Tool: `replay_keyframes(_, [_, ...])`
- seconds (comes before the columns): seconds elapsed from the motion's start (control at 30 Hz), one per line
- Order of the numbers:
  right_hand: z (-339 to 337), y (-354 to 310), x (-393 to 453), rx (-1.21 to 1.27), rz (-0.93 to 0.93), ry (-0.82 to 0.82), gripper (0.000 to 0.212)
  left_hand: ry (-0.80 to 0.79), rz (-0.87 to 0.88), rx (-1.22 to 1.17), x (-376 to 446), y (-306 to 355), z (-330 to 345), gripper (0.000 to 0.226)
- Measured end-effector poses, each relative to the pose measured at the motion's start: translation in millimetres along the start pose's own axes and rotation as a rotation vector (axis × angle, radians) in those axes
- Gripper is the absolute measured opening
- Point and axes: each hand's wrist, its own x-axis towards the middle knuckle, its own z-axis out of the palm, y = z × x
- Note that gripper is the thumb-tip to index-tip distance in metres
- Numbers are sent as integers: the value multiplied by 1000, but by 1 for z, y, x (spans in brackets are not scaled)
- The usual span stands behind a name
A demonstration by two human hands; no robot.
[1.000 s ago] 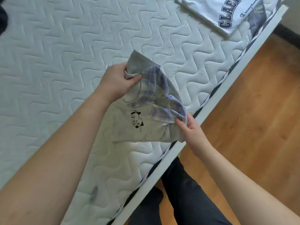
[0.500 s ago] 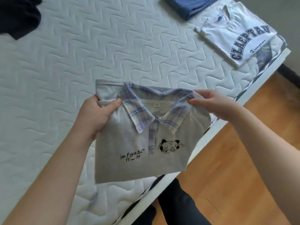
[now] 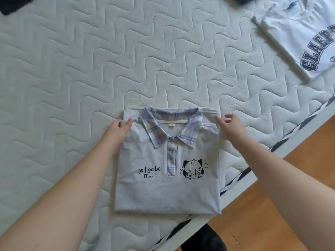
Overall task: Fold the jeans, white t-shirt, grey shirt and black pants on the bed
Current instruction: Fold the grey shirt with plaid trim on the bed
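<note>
Item 1: grey shirt point(image 3: 163, 187), folded into a rectangle, front up, plaid collar toward 12 o'clock, lying flat on the bed point(image 3: 90, 69) at its near edge, around 6 o'clock in view. Printed text and a cartoon head show on the chest.

Item 2: left hand point(image 3: 117, 131), at the shirt's 10 o'clock corner, thumb and fingers pinching the fabric beside the collar.

Item 3: right hand point(image 3: 231, 127), at the shirt's 2 o'clock corner, fingers loosely spread and relaxed; contact with the cloth cannot be told.

Item 4: white t-shirt point(image 3: 301, 38), folded, lettered print up, at 2 o'clock, well apart from the grey shirt.

Item 5: dark garment point(image 3: 12, 4), partly cut off by the frame at 11 o'clock.

Item 6: wooden floor point(image 3: 272, 214), at 4 o'clock beyond the bed edge.
</note>
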Motion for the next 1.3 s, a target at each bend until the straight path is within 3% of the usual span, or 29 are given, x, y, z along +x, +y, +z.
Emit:
replay_keyframes(0.13, [16, 24, -19, -24, 42, -92, 47, -64, -7, 7, 0, -16, -4, 17])
replay_keyframes(0.37, [35, 24, -26, 38, -49, 29, 30, 148, 103, 117, -5, -12, 7, 23])
replay_keyframes(0.47, [35, 18, -23, 36, -15, -67, 36, 160, 132, 211, -5, -8, 13, 26])
replay_keyframes(0.6, [34, 12, -20, 25, -59, -200, 27, 166, 207, 342, -8, -5, 14, 21])
replay_keyframes(0.67, [33, 12, -23, 47, -67, -198, 31, 107, 154, 236, -14, -10, 12, 24])
replay_keyframes(0.77, [32, 15, -31, 117, -90, -162, 27, -62, -71, -68, -24, -18, 11, 38])
replay_keyframes(0.87, [33, 18, -40, 171, -114, -132, 28, -126, -91, -139, -29, -17, 11, 23])
replay_keyframes(1.1, [31, 22, -70, 234, -158, -125, 19, 76, 139, 32, -64, -11, 13, 14])
replay_keyframes(1.3, [7, 3, -126, 365, -261, -119, 32, 167, 218, -152, -140, -2, 0, 16])
